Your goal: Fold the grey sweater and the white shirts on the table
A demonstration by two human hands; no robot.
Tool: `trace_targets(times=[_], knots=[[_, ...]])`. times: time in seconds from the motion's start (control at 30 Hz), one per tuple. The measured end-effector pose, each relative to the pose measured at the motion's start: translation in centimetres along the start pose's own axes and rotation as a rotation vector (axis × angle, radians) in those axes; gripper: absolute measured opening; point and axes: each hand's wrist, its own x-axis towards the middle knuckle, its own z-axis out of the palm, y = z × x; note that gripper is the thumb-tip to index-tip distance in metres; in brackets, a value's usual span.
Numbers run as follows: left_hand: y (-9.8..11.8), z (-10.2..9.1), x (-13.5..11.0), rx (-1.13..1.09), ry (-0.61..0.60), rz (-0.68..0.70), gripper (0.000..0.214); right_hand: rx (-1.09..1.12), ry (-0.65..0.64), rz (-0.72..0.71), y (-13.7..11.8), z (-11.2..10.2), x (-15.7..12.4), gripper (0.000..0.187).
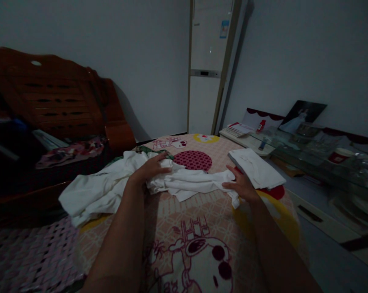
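A crumpled white garment (192, 182) lies stretched sideways across the round table, between my two hands. My left hand (151, 167) closes over its left end, with bunched cloth between thumb and fingers. At the other end, my right hand (242, 184) grips the narrow part, and a corner of cloth hangs below the fingers. More loose white clothing (95, 191) is heaped by my left forearm, and where it parts from the held garment I cannot tell. A folded white garment (258, 167) rests flat just beyond my right hand.
A patterned cloth (202, 224) covers the table. Left stands a wooden bench (55, 97) with fabric on it; a pink woven seat (34, 252) is nearer. Right is a glass-topped cabinet (308, 152) with a paper cup (339, 155). A tall air conditioner (205, 97) stands behind.
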Motion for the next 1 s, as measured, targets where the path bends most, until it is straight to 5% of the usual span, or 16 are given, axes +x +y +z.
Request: trace_targets(times=[0.07, 0.17, 0.3, 0.43, 0.53, 0.73, 0.87, 1.0], knots=[[0.2, -0.3, -0.1, 0.192, -0.122, 0.032, 0.084, -0.106, -0.104, -0.052, -0.9, 0.1, -0.3, 0.09], [0.4, -0.4, 0.0, 0.346, -0.194, 0.027, 0.082, -0.166, -0.108, -0.101, -1.4, 0.6, -0.1, 0.063], [0.1, 0.1, 0.5, 0.465, -0.193, 0.012, 0.065, -0.142, 0.092, -0.083, -0.5, 1.1, 0.8, 0.027], [0.1, 1.0, 1.1, 0.469, -0.08, -0.017, 0.032, 0.044, 0.379, 0.01, 0.8, 1.2, 1.5, 0.029], [1.5, 1.4, 0.8, 0.251, -0.056, 0.019, 0.021, 0.276, 0.457, 0.059, 0.8, 1.2, 1.8, 0.035], [6.7, 2.9, -1.1, -0.449, -0.205, -0.009, 0.04, 0.476, 0.277, -0.014, -1.1, -0.8, 1.7, 0.046], [8.3, 4.5, -1.6, -0.452, -0.387, -0.016, 0.041, 0.407, 0.172, 0.03, -1.6, -3.1, 1.3, 0.055], [7.5, 5.2, -1.3, -0.211, -0.631, 0.009, 0.025, 0.357, 0.068, 0.184, -1.6, -3.8, 0.6, 0.035]])
